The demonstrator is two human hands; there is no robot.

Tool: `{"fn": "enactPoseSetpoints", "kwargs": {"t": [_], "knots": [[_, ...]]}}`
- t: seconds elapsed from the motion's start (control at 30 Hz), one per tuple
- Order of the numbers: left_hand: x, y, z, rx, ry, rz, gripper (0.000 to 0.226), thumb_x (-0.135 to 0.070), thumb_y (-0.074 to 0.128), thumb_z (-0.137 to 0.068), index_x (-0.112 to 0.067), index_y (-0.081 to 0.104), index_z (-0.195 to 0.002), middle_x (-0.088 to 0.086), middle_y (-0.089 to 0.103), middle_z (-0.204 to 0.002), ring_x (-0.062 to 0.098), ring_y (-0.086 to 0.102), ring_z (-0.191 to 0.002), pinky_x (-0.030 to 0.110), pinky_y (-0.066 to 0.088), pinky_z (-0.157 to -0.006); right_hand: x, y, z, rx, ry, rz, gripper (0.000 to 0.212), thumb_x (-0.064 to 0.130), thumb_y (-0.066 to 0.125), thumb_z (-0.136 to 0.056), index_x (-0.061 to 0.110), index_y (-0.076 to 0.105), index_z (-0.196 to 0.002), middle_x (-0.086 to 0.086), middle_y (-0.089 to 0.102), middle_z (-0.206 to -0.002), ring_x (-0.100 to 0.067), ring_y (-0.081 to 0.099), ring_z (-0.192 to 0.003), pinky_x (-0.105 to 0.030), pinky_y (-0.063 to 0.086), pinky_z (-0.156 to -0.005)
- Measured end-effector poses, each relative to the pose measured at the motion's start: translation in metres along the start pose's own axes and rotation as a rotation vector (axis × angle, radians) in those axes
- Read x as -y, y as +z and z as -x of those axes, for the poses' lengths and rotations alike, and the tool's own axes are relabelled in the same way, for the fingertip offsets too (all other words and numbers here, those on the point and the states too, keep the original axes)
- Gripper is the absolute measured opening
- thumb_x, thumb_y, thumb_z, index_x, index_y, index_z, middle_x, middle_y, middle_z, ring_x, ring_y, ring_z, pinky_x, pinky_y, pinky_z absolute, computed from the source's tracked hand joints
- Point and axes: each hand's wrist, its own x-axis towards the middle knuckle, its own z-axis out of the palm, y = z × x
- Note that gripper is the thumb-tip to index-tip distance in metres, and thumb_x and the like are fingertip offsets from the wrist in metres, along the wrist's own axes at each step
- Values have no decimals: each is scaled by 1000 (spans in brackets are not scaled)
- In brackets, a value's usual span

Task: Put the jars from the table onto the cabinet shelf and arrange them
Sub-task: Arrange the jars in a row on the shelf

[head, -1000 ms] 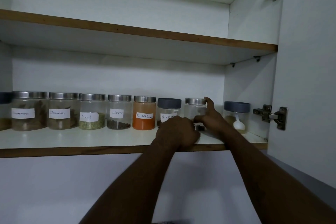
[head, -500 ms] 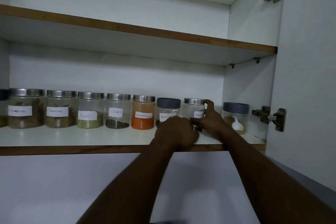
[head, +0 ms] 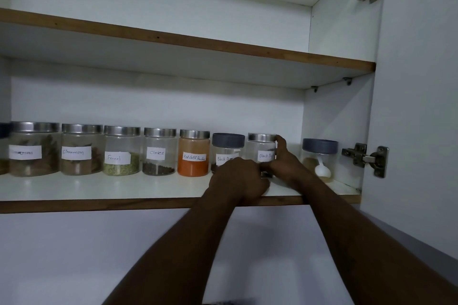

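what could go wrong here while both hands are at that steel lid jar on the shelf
1. The right hand grips the clear steel-lidded jar labelled Black P close beside the clear grey-lidded jar. Turning it might knock that neighbour into the orange red chilli powder jar.
2. The left hand hides part of the gripped jar's base, so a tilt or snag there might go unnoticed.

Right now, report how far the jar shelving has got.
Done: labelled jars stand in a row on the lower shelf, from Cinnamon to Red Chilli Powder and a grey-lidded Black Pepper jar. In hand: the right hand grips a steel-lidded jar; the left hand is curled beside its base. Left: unknown, the table is out of view.
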Motion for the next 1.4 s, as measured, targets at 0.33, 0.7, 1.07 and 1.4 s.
{"fn": "enactPoseSetpoints", "kwargs": {"t": [0.33, 0.7, 1.07, 1.4], "knots": [[0, 0, 1, -36, -39, 0, 40, -53, 56, -86, -23, 75, -106, 2, 72, -98, 16, 58, -81, 31, 50, -71, -1, -1, 3, -14, -3, 58, 109, 22, 93, -68, 29, 23, -151, -8, 60, -136, -27, 61, -118, -47, 53, -101], [-5, -3, 9, -90, -12, -34, 39, -49, 53, -89, -22, 74, -108, 1, 72, -101, 19, 65, -91, 38, 58, -81, 12, -17, 19, -440, -100, 184, 73, 57, 76, -82, 24, 46, -139, -1, 65, -123, -16, 65, -99, -29, 50, -74], [1, 2, 5, -48, 85, -29, 44, -55, 47, -89, -36, 69, -123, -5, 72, -119, 18, 65, -103, 36, 55, -85, 16, -92, 28, -400, -207, 1152, 45, 37, 59, -91, 9, 59, -127, -13, 60, -125, -32, 55, -111, -44, 51, -86], [0, 1, 6, -56, 70, -39, 41, -52, 47, -88, -32, 73, -113, 0, 73, -112, 21, 66, -96, 38, 56, -82, 17, -85, 26, -304, -27, 1253, 38, 35, 63, -85, 15, 54, -116, -6, 65, -113, -33, 52, -111, -49, 38, -92]]}}
